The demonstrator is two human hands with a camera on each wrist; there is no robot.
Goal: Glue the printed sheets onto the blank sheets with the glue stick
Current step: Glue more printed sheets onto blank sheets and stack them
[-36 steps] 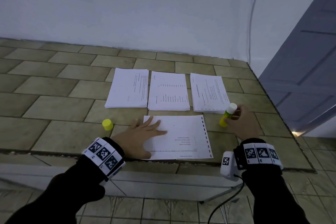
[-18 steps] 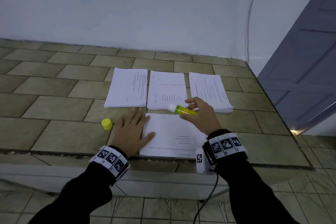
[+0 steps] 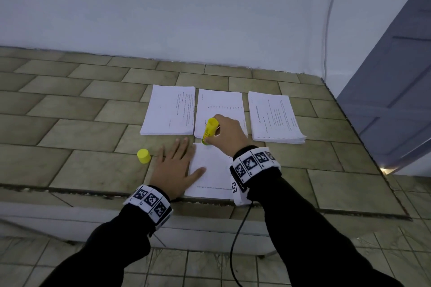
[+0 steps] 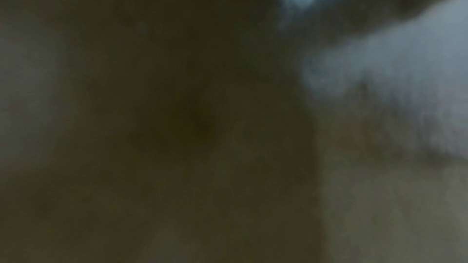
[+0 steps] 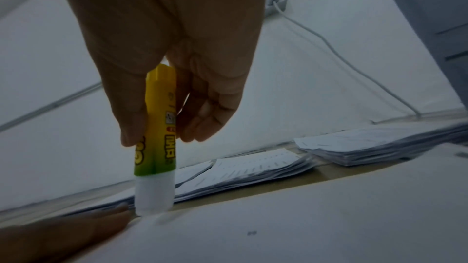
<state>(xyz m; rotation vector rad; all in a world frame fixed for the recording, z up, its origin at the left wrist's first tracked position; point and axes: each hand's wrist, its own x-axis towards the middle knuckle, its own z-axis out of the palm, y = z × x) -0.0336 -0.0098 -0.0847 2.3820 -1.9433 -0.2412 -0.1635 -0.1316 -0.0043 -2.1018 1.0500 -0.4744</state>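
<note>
A single white sheet (image 3: 210, 165) lies at the near edge of the tiled counter. My left hand (image 3: 177, 165) rests flat on its left side, fingers spread. My right hand (image 3: 227, 134) grips a yellow-green glue stick (image 3: 210, 130) upright, its white tip (image 5: 154, 197) touching the sheet's far left corner, just beyond my left fingertips (image 5: 111, 217). Its yellow cap (image 3: 144, 155) stands on the counter to the left. Three stacks of printed sheets lie behind: left (image 3: 170, 113), middle (image 3: 221, 105), right (image 3: 274, 117). The left wrist view is dark and blurred.
A white wall rises behind the counter, with a cable (image 3: 327, 14) running down it to a socket (image 5: 276, 0). A grey door (image 3: 396, 77) stands at the right. The counter's front edge (image 3: 93, 190) runs just under my wrists.
My right hand carried the glue stick from the counter's right side across to the sheet's far left corner and turned it tip down. My left hand slid a little left.
</note>
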